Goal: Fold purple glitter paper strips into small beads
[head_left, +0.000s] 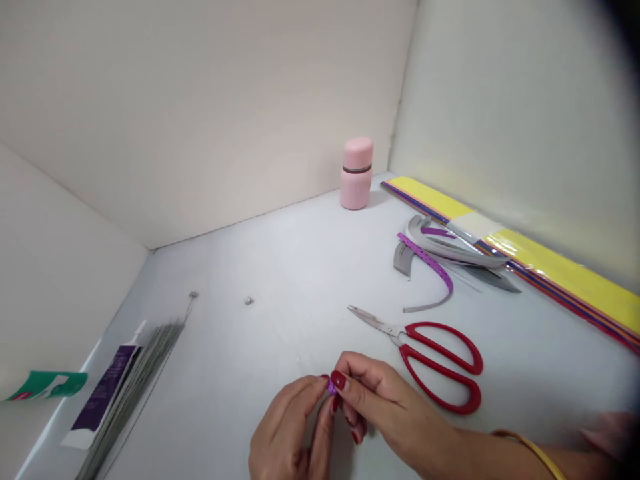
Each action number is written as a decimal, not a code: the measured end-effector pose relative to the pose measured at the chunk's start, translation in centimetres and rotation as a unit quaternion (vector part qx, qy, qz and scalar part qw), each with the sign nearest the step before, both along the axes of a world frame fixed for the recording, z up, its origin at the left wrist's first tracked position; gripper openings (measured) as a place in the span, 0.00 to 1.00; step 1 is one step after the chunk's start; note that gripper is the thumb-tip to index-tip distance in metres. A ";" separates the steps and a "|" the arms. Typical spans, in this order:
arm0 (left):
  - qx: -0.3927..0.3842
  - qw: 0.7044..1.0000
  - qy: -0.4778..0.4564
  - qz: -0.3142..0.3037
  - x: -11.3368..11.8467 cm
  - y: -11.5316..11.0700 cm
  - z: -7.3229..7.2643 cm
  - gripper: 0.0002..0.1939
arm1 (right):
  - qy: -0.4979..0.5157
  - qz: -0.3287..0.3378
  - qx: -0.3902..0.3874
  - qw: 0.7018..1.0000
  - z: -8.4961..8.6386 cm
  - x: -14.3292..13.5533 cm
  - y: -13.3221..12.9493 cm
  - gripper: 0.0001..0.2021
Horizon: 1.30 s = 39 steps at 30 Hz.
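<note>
Holds a small purple piece [331, 386] just above the tabletop's [215, 373] near side, pinched in the grip of both left hand [290, 427] and right hand [375, 397]. Seems at fine fingertip shaping; calls for light, even pressure in any further move. Sits near scissors [390, 330], with a purple strip [436, 265] beyond and wires [133, 393] off left.

This looks like a craft workspace, though whether in a home or a workshop cannot be told. A pale table [300, 267] between plain walls [225, 120] bears scissors [393, 330], a glue tube [107, 387], a bundle of wires [135, 393], cut strips [450, 250] and a pack of coloured sheets [560, 263].
</note>
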<state>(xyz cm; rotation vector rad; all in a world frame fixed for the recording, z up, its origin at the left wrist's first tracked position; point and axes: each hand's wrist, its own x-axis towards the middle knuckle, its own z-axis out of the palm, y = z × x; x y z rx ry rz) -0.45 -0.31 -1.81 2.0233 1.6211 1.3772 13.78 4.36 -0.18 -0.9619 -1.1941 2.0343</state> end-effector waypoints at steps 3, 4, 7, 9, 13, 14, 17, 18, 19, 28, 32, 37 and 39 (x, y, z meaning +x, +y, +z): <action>0.007 0.999 0.039 0.012 0.0 0.0 -0.1 0.09 | 0.009 0.005 0.011 1.000 -0.2 0.0 -0.1 0.16; 0.012 0.998 0.053 0.022 0.0 0.0 -0.2 0.09 | 0.013 0.006 0.013 1.000 -0.2 0.0 -0.1 0.16; 0.039 0.994 0.085 0.050 0.2 -0.1 -0.5 0.08 | 0.026 0.010 0.009 1.000 -0.3 0.0 -0.3 0.16; 0.048 0.993 0.085 0.065 0.4 -0.1 -0.5 0.08 | 0.037 0.013 0.000 0.999 -0.3 -0.1 -0.5 0.16; 0.042 0.996 0.045 0.069 0.6 -0.2 -0.2 0.08 | 0.054 0.014 -0.010 0.998 -0.3 -0.1 -0.8 0.16; 0.036 0.997 0.034 0.062 0.6 -0.2 -0.1 0.08 | 0.056 0.016 -0.012 0.998 -0.2 -0.1 -0.8 0.17; 0.026 0.998 0.013 0.057 0.5 -0.2 -0.1 0.08 | 0.060 0.018 -0.028 0.998 -0.2 -0.1 -0.7 0.17; 0.025 0.998 0.008 0.058 0.5 -0.2 -0.1 0.08 | 0.062 0.016 -0.034 0.997 -0.1 -0.1 -0.7 0.17; 0.021 0.998 0.003 0.059 0.5 -0.2 -0.1 0.08 | 0.063 0.015 -0.038 0.997 -0.1 -0.1 -0.7 0.17; -0.012 0.999 -0.031 0.043 -0.1 -0.4 0.0 0.10 | 0.043 0.031 -0.017 0.998 0.5 -0.2 -0.3 0.18; -0.004 0.998 -0.018 0.054 -0.1 -0.4 -0.1 0.09 | 0.031 0.033 -0.008 0.999 0.6 -0.1 -0.2 0.17; 0.006 0.998 0.003 0.068 0.0 -0.4 -0.3 0.08 | 0.005 0.024 0.001 1.000 1.0 0.0 0.1 0.17; 0.010 0.998 0.004 0.067 -0.1 -0.4 -0.3 0.08 | -0.001 0.024 0.017 1.000 1.1 0.0 0.3 0.16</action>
